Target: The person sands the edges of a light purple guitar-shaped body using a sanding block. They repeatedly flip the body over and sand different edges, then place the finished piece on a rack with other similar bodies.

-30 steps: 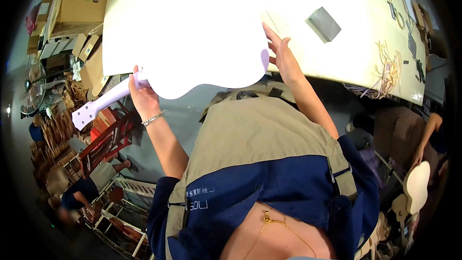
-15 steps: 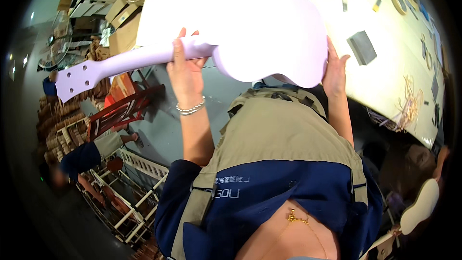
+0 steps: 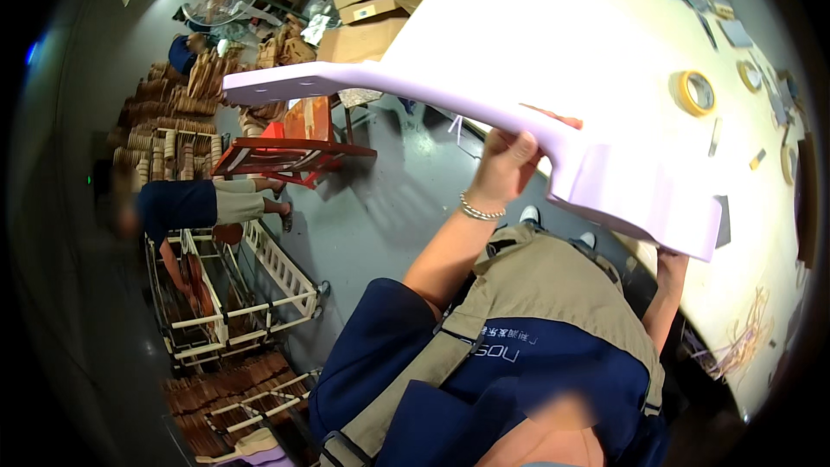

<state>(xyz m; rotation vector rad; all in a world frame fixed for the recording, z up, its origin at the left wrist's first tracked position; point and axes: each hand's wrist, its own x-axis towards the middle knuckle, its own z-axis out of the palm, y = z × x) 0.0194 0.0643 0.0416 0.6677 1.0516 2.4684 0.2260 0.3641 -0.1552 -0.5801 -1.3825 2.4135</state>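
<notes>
A lilac ukulele is raised nearly edge-on at the front of the white table, its neck and headstock reaching left. My left hand grips the neck near the heel. My right hand is closed on the lower edge of the body's right end, fingers partly hidden behind it. A grey block on the table shows just right of the body. Yellow tape lies farther back.
A co-worker bends over a white wheeled cart at left. A red wooden rack, stacked brown wooden pieces and cardboard boxes stand beyond. Another person is farther back. Tools line the table's far edge.
The ukulele has been lifted and tilted from showing its flat face to nearly edge-on, shifting right in view with both hands. The view has swung toward the aisle on the left.
</notes>
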